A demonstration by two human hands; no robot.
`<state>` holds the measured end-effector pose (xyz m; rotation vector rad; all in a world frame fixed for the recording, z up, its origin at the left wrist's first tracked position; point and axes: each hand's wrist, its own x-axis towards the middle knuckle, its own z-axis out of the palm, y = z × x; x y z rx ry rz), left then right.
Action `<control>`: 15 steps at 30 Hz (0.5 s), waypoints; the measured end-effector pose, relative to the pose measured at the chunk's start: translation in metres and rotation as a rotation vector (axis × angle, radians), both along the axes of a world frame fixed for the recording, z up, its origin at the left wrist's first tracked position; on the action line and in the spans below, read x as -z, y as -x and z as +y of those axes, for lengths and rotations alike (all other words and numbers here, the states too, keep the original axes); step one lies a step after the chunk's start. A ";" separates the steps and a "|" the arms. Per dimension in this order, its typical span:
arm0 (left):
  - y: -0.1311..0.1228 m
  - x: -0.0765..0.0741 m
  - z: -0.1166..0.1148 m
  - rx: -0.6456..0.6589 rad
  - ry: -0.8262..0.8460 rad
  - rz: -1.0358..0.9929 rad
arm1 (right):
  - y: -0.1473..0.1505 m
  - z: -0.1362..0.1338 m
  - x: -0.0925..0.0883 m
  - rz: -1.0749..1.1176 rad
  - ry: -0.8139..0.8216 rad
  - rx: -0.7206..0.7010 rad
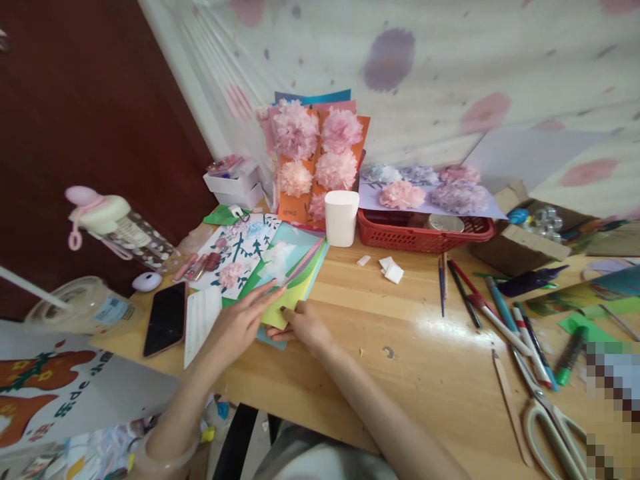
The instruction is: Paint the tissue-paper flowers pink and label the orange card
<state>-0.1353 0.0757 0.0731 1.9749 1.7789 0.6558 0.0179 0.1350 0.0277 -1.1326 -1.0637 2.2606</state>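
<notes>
Fingers of my left hand (pixel 245 320) lie spread flat, gripping nothing, pressing the fanned stack of thin coloured paper sheets (pixel 293 273). My right hand (pixel 305 325) has fingers curled at the stack's near edge, pinching the yellow-green sheet, as far as I can tell. Stack: at the wooden table's (pixel 410 333) left part, beside a black phone (pixel 166 317). Handling, my estimate: light, limp, slippery, easily creased; take by corner. White plastic cup (pixel 341 217) stands behind.
</notes>
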 end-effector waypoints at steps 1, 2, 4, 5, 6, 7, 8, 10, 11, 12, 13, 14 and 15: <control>-0.005 0.003 0.000 0.005 -0.006 -0.003 | 0.001 0.000 -0.001 -0.009 -0.008 0.007; -0.010 0.007 0.000 0.001 -0.007 -0.009 | 0.002 0.000 -0.002 -0.018 -0.016 0.011; -0.015 0.015 0.003 -0.010 0.002 -0.021 | 0.004 0.000 -0.006 -0.041 -0.031 0.010; -0.017 0.019 0.005 -0.007 0.009 -0.021 | 0.004 0.000 -0.007 -0.054 -0.037 0.006; -0.016 0.023 0.007 0.004 0.015 -0.017 | 0.004 0.000 -0.009 -0.067 -0.042 0.002; -0.015 0.026 0.009 0.017 0.016 -0.009 | 0.004 -0.001 -0.011 -0.079 -0.046 -0.001; -0.014 0.029 0.011 0.028 0.014 -0.001 | 0.004 -0.001 -0.013 -0.087 -0.051 -0.004; -0.010 0.032 0.015 0.035 0.008 0.012 | 0.002 -0.004 -0.016 -0.089 -0.057 -0.013; -0.009 0.034 0.016 0.032 0.005 0.015 | 0.001 -0.006 -0.017 -0.083 -0.059 -0.021; -0.008 0.035 0.016 0.028 0.003 0.016 | -0.001 -0.009 -0.018 -0.074 -0.061 -0.029; -0.007 0.036 0.016 0.024 0.001 0.016 | -0.003 -0.011 -0.019 -0.064 -0.062 -0.037; -0.007 0.036 0.016 0.020 -0.002 0.015 | -0.005 -0.014 -0.019 -0.055 -0.063 -0.042; -0.007 0.036 0.016 0.015 -0.005 0.013 | -0.008 -0.017 -0.019 -0.045 -0.065 -0.047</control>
